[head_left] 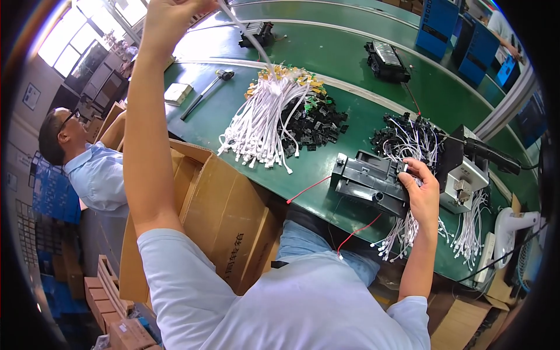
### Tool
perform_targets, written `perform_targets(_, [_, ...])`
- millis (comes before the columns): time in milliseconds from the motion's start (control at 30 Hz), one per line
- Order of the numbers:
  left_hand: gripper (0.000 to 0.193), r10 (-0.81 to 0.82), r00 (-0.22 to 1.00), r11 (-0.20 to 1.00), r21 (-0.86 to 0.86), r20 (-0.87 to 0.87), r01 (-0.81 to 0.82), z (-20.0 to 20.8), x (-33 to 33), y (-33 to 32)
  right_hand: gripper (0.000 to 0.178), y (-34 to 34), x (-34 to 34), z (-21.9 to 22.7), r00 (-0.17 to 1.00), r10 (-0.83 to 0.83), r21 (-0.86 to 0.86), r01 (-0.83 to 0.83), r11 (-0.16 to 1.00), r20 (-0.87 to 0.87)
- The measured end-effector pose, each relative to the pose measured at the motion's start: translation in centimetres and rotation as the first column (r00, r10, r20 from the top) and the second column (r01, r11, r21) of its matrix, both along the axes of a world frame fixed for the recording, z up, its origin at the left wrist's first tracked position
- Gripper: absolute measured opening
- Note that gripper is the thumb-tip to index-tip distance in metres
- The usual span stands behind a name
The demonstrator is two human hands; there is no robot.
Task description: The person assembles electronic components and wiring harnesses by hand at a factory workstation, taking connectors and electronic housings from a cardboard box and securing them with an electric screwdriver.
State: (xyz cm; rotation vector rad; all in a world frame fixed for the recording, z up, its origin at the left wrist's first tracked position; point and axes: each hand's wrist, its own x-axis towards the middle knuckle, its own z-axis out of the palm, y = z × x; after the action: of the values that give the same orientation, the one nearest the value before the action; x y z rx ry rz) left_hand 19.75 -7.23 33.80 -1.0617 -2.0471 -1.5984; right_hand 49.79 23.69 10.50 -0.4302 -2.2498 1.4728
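Note:
My left hand point(169, 23) is raised high at the top edge, partly cut off. Its fingers close on a white cable point(240, 26) that runs down to the far end of a heap of white cables point(262, 111) with yellow and green ends. My right hand point(421, 189) grips the right end of a black plastic housing point(367, 181), thumb and fingertips at its upper corner. The housing lies near the table's front edge, with red wires point(359, 232) trailing from it. Small black plastic parts point(318, 125) lie beside the cable heap.
An open cardboard box point(219, 216) stands at my left. Right of the housing are a metal-fronted device point(464, 181) and more cables point(408, 137). Across the green table point(204, 131) lie a hammer point(207, 93) and other black units point(387, 61). A co-worker point(93, 169) is at the left.

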Motion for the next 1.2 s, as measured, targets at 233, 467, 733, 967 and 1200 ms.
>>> perform_targets(233, [0.016,-0.015,0.995,0.919,-0.391,0.103,0.054,-8.9,-6.2,0.6,0.029,-0.2,0.0,-0.2,1.000,-0.014,0.031,0.014,0.999,0.007])
perform_targets(467, [0.026,0.067,0.998,0.859,-0.509,0.008,-0.053,-18.1,-9.4,1.1,0.030,-0.2,0.1,-0.4,1.000,-0.018,0.047,0.017,0.999,0.017])
perform_targets(733, [0.039,-0.102,0.992,0.037,-0.996,0.078,0.082,-19.3,-0.3,0.8,0.029,-0.2,0.6,-0.5,1.000,-0.029,0.038,0.028,0.999,0.013])
perform_targets(967, [0.031,-0.270,0.962,0.026,-0.999,-0.037,-0.031,-23.7,1.2,-0.6,0.029,-0.2,0.3,-0.2,1.000,-0.002,0.033,0.002,0.999,-0.003])
perform_targets(1200, [0.020,-0.462,0.871,0.003,-0.983,-0.165,-0.184,-24.4,0.2,-0.7,0.028,-0.5,0.4,0.0,1.000,-0.018,0.003,0.018,1.000,0.000])
